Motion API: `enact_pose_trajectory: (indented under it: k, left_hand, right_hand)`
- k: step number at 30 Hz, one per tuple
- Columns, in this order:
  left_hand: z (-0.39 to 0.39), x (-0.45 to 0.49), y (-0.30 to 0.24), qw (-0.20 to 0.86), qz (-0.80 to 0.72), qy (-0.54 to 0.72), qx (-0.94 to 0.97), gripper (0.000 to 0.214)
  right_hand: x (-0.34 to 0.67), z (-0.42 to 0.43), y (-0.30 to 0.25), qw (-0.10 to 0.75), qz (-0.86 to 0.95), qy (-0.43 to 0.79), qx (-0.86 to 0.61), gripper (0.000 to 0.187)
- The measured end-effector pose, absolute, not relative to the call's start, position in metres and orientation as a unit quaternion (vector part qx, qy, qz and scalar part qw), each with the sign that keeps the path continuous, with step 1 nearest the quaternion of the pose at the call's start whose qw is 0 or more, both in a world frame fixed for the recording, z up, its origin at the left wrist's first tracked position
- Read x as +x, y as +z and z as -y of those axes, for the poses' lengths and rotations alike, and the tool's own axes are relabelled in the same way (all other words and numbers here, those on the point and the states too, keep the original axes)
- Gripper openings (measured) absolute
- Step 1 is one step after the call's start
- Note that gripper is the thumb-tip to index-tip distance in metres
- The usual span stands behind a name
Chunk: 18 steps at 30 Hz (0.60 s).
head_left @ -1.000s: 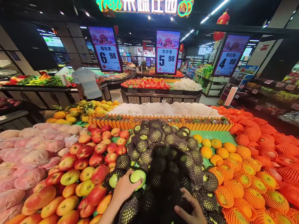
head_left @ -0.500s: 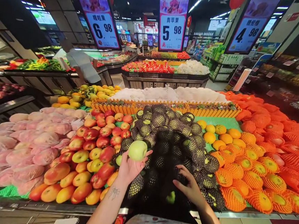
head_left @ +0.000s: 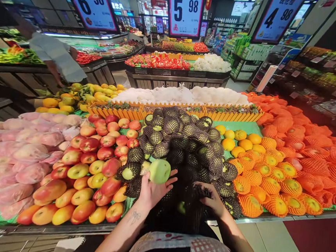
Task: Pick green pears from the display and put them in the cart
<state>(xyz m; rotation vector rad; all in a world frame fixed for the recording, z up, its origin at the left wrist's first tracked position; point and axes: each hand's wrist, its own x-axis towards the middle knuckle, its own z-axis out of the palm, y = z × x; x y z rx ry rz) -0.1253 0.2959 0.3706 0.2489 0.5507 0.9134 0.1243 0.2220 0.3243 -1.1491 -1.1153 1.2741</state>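
Head view: at far left, a person in a light shirt (head_left: 57,59) leans by a stand of vegetables (head_left: 18,56). Nearer, pale pink wrapped fruit (head_left: 30,155) lies heaped on the desk (head_left: 280,218), with yellow-orange fruit (head_left: 98,94) behind it. Next come red apples (head_left: 90,144), and below them smooth red-and-yellow fruit (head_left: 60,208) along the front edge. To their right, the left hand (head_left: 154,191) is turned palm up and grasps a green apple (head_left: 159,170), the thumb on one side and the other fingers spread on the far side; the apple sits above the palm, in front of the heap of black-netted fruit (head_left: 193,126). White netted fruit (head_left: 185,96) runs behind that heap, past a low yellow fence (head_left: 169,112). Right of centre, the right hand (head_left: 213,198) has its fingers bent at a dark, blurred patch (head_left: 189,198); whether it grips anything there cannot be told. Beyond it lie bare oranges (head_left: 245,143), then fruit in orange nets (head_left: 277,190), and at far right fruit in red-orange nets (head_left: 315,154).
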Motion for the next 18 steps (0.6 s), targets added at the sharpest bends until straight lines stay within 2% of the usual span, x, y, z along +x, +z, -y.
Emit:
enact_pose_trajectory:
  k: [5, 10, 14, 18]
  left_hand:
    - [-0.284, -0.105, 0.358, 0.87, -0.289, 0.386, 0.103, 0.066]
    - [-0.277, -0.106, 0.337, 0.835, -0.319, 0.438, 0.094, 0.038]
    - [-0.275, -0.114, 0.333, 0.798, -0.364, 0.477, 0.053, 0.048]
    - [-0.274, -0.119, 0.335, 0.818, -0.375, 0.434, 0.033, 0.056]
  right_hand:
    - [0.093, -0.222, 0.346, 0.474, 0.466, 0.641, -0.384, 0.033]
    - [0.073, -0.237, 0.353, 0.488, 0.498, 0.607, -0.381, 0.035]
    - [0.076, -0.248, 0.337, 0.513, 0.464, 0.541, -0.478, 0.045]
    - [0.084, -0.253, 0.326, 0.524, 0.446, 0.522, -0.504, 0.049]
